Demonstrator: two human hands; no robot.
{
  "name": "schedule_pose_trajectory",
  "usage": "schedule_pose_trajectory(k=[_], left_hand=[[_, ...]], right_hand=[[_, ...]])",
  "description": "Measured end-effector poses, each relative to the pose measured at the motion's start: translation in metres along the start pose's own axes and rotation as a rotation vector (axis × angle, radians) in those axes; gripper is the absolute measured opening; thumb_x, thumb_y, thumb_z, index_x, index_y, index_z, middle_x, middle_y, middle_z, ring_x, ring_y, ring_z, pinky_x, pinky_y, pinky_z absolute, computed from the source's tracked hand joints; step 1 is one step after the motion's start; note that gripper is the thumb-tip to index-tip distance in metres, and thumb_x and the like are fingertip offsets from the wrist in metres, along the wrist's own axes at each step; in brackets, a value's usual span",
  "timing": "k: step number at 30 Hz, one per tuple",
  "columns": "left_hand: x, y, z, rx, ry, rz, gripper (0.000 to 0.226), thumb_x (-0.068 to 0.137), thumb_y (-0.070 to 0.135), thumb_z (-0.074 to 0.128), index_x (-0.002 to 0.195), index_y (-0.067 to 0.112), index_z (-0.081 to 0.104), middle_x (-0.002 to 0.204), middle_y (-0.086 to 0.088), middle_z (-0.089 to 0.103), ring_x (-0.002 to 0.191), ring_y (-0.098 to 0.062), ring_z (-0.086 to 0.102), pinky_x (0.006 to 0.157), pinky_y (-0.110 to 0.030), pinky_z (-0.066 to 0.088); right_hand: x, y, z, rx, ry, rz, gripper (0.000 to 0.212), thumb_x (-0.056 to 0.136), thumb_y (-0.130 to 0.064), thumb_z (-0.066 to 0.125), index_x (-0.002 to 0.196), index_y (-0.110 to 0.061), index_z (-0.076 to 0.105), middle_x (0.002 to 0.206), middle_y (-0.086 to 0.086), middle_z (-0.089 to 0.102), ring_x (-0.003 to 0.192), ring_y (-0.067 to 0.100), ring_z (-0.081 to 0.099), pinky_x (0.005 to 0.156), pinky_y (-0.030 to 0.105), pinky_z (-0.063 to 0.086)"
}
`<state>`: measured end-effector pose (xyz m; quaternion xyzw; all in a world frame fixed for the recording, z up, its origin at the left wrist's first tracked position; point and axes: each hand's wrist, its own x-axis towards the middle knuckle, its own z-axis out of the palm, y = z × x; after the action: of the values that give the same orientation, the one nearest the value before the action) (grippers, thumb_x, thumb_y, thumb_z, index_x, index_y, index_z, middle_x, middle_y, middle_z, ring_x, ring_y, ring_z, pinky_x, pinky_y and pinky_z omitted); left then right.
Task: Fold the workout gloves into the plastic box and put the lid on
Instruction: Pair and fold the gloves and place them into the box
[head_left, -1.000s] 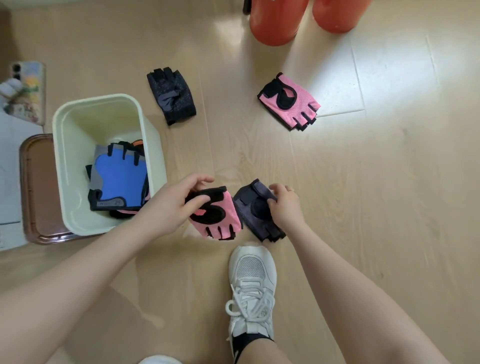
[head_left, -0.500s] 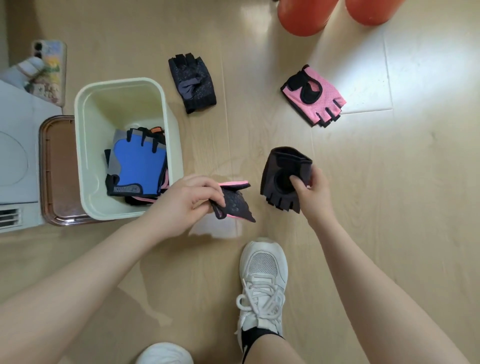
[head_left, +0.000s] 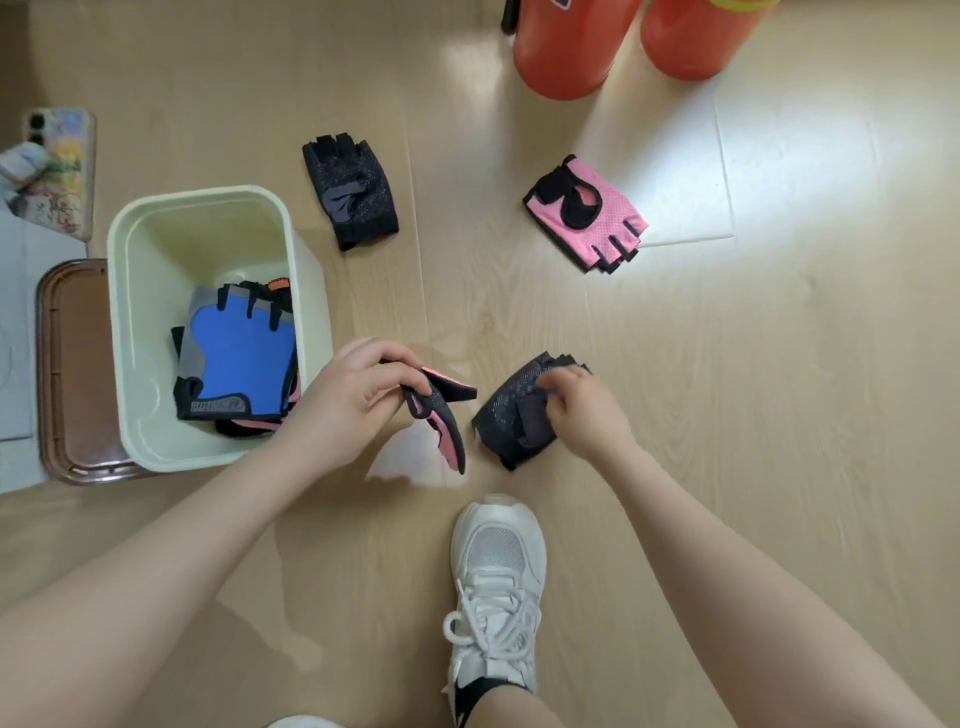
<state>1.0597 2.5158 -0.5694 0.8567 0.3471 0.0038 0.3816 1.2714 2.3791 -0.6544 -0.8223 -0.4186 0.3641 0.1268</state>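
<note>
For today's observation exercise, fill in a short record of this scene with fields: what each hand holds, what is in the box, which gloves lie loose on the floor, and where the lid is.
left hand: grip shut on a pink glove, partly folded
right hand: grip shut on a dark glove
box: open, holds a blue glove on top of others
loose on floor: black glove, second pink glove
lid: brown, flat on the floor left of the box
other items: phone, two orange bottles, white shoe
</note>
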Motion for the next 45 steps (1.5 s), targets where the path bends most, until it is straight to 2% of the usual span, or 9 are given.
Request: schedule_pose_trajectory(k=[5, 12, 17, 21, 24, 28, 36, 41, 45], left_hand=[[0.045, 0.017, -0.013, -0.12, 0.029, 0.011, 0.03, 0.081, -0.012, 0.05, 0.083, 0.013, 0.066, 0.106, 0.022, 0.048, 0.091, 0.003, 0.049, 0.081, -0.001, 0.036], [0.092, 0.009, -0.033, -0.146, 0.123, 0.001, 0.03, 0.081, -0.005, 0.058, 0.086, 0.022, 0.069, 0.101, 0.017, 0.057, 0.09, 0.004, 0.053, 0.079, -0.004, 0.038], [0.098, 0.007, -0.037, -0.227, 0.123, -0.174, 0.027, 0.085, 0.006, 0.058, 0.097, 0.029, 0.065, 0.091, 0.013, 0.064, 0.081, -0.003, 0.056, 0.076, -0.011, 0.044], [0.094, 0.008, -0.033, -0.339, 0.104, -0.269, 0.036, 0.087, 0.008, 0.054, 0.092, 0.043, 0.056, 0.093, 0.011, 0.067, 0.083, -0.006, 0.06, 0.073, -0.008, 0.046], [0.09, 0.01, -0.035, -0.36, 0.074, -0.291, 0.036, 0.089, 0.011, 0.052, 0.093, 0.046, 0.057, 0.094, 0.017, 0.07, 0.086, -0.003, 0.063, 0.081, -0.019, 0.049], [0.079, 0.016, -0.044, -0.244, -0.035, -0.211, 0.036, 0.089, 0.012, 0.052, 0.104, 0.044, 0.055, 0.081, 0.041, 0.062, 0.076, 0.013, 0.056, 0.069, -0.002, 0.042], [0.032, 0.045, -0.065, -0.129, -0.13, 0.061, 0.02, 0.083, 0.033, 0.05, 0.097, 0.045, 0.058, 0.084, 0.039, 0.058, 0.088, 0.013, 0.048, 0.08, -0.003, 0.035], [0.003, 0.06, -0.071, -0.347, 0.113, -0.071, 0.011, 0.088, 0.028, 0.053, 0.089, 0.037, 0.059, 0.09, 0.016, 0.06, 0.077, 0.01, 0.054, 0.072, -0.022, 0.044], [-0.012, 0.052, -0.066, -0.574, 0.242, -0.094, 0.005, 0.079, 0.036, 0.056, 0.082, 0.037, 0.061, 0.107, 0.016, 0.053, 0.108, -0.006, 0.052, 0.098, -0.03, 0.039]], right_hand=[[0.069, -0.014, -0.05, 0.138, 0.202, 0.068, 0.033, 0.088, -0.005, 0.038, 0.115, -0.008, 0.057, 0.126, 0.011, 0.052, 0.115, 0.027, 0.05, 0.087, 0.035, 0.043], [0.168, -0.015, -0.052, -0.134, 0.26, 0.046, 0.044, 0.087, -0.004, 0.043, 0.13, -0.013, 0.047, 0.146, 0.011, 0.038, 0.128, 0.034, 0.036, 0.097, 0.044, 0.037], [0.189, -0.017, -0.045, -0.317, 0.399, 0.029, 0.043, 0.085, 0.001, 0.04, 0.127, -0.005, 0.045, 0.132, 0.021, 0.047, 0.114, 0.038, 0.043, 0.086, 0.043, 0.035], [0.193, -0.017, -0.066, -0.356, 0.34, -0.013, 0.031, 0.084, 0.002, 0.039, 0.112, 0.002, 0.051, 0.116, 0.025, 0.055, 0.105, 0.039, 0.05, 0.078, 0.042, 0.036], [0.18, -0.027, -0.088, 0.347, 0.244, 0.141, 0.029, 0.084, -0.004, 0.04, 0.107, -0.009, 0.057, 0.096, 0.012, 0.061, 0.093, 0.033, 0.057, 0.069, 0.034, 0.043], [0.129, -0.042, -0.113, 1.102, -0.014, 0.202, 0.035, 0.086, 0.001, 0.039, 0.104, -0.022, 0.059, 0.087, 0.006, 0.064, 0.077, 0.023, 0.06, 0.062, 0.03, 0.048], [0.036, -0.096, -0.107, 0.619, -0.218, -0.079, 0.035, 0.089, 0.006, 0.034, 0.104, -0.014, 0.057, 0.093, 0.012, 0.06, 0.081, 0.026, 0.058, 0.073, 0.042, 0.053], [-0.006, -0.127, -0.095, 0.775, -0.396, -0.11, 0.03, 0.091, 0.002, 0.042, 0.1, -0.015, 0.065, 0.09, 0.01, 0.064, 0.082, 0.024, 0.059, 0.075, 0.037, 0.05], [-0.013, -0.139, -0.085, 0.897, -0.446, -0.081, 0.024, 0.083, -0.003, 0.048, 0.088, -0.017, 0.068, 0.086, 0.011, 0.063, 0.084, 0.03, 0.053, 0.073, 0.039, 0.042]])
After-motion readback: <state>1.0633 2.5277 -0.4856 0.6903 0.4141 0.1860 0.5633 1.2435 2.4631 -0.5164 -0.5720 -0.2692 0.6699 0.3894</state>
